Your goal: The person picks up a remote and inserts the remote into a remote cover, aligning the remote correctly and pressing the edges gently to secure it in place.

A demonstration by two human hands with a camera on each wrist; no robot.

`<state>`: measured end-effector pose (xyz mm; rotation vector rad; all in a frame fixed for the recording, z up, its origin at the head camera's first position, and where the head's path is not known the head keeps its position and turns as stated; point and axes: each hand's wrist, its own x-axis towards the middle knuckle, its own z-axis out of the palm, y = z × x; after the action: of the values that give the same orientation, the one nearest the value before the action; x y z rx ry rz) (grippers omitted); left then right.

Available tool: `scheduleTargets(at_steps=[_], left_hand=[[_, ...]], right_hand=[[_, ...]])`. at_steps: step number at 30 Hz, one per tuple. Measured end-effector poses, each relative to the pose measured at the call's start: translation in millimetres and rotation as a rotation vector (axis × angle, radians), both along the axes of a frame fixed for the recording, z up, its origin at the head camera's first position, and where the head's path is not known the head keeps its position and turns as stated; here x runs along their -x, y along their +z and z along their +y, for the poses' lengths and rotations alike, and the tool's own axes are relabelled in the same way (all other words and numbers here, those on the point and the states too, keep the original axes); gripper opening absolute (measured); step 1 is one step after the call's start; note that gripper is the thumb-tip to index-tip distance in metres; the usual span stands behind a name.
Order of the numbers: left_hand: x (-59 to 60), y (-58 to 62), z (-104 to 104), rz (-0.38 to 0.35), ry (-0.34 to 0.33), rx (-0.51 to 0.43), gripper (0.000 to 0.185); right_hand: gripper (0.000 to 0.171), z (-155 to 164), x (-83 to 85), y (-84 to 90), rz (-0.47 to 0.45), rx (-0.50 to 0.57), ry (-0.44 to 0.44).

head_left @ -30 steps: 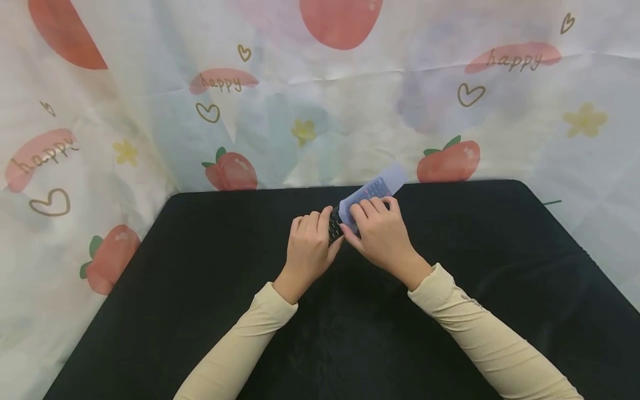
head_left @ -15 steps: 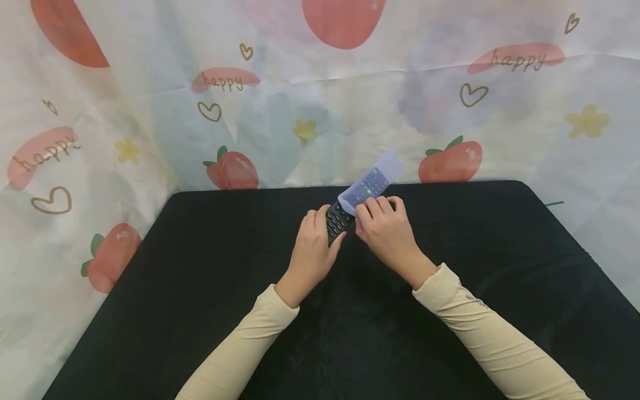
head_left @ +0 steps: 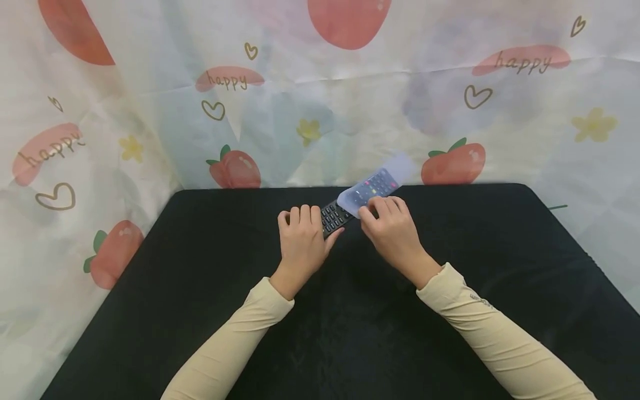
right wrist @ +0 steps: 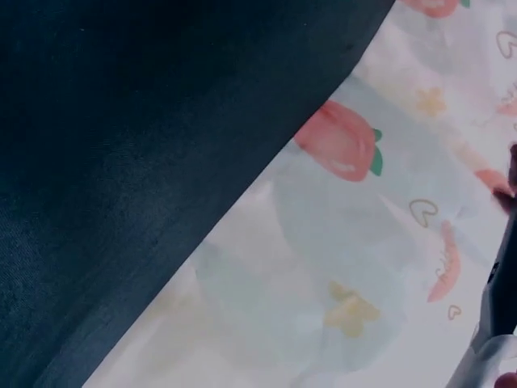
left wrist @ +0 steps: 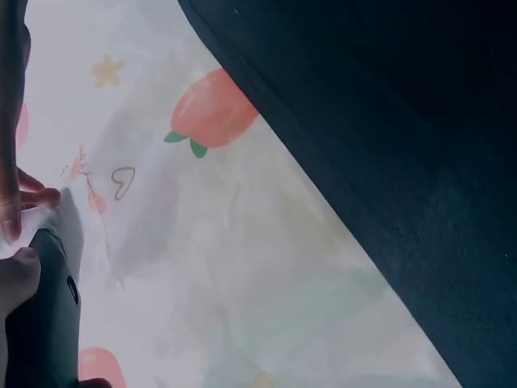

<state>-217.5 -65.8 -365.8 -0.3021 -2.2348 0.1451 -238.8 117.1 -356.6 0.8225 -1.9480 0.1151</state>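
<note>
A black remote control [head_left: 334,218] with rows of buttons is held up at a slant over the far part of the table. My left hand [head_left: 302,239] grips its lower end, thumb along the near edge. A translucent bluish sleeve [head_left: 367,191] covers the upper part of the remote, its loose end sticking out past it at the upper right. My right hand [head_left: 392,230] pinches the near edge of the sleeve by its opening. In the left wrist view the remote's dark side [left wrist: 52,323] shows at the left edge; in the right wrist view the remote [right wrist: 502,283] is mostly cut off.
A black cloth-covered table [head_left: 320,333] lies beneath both arms. Behind and to the sides hangs a pale curtain [head_left: 350,111] printed with fruit, hearts and flowers, close to the table's far edge.
Over the second, more of the remote's button face has come out of the sleeve. My left hand has lately shifted left along the remote, while my right hand has drifted slightly right, keeping the sleeve.
</note>
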Motion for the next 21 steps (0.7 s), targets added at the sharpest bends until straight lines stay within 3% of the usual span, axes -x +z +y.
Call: scheduleTargets(at_steps=[2, 6, 11, 16, 21], left_hand=[[1.1, 0.5, -3.0, -0.034, -0.01, 0.007, 0.059], [2.5, 2.6, -10.5, -0.123, -0.109, 0.022, 0.057], [2.6, 4.4, -14.2, -0.1, -0.188, -0.007, 0.056], [0.1, 2.9, -9.9, -0.018, -0.18, -0.026, 0.054], [-4.0, 1.8, -3.6, 0.006, -0.124, -0.04, 0.051]], right_hand=[[0.014, -0.1, -0.5, 0.3, 0.0, 0.004, 0.006], [0.014, 0.4, -0.1, 0.0, -0.02, 0.01, 0.014], [0.023, 1.2, 1.8, -0.7, -0.015, -0.01, -0.015], [0.025, -0.4, 3.9, 0.2, -0.027, -0.036, -0.129], [0.019, -4.1, 4.4, 0.7, -0.025, -0.05, -0.104]])
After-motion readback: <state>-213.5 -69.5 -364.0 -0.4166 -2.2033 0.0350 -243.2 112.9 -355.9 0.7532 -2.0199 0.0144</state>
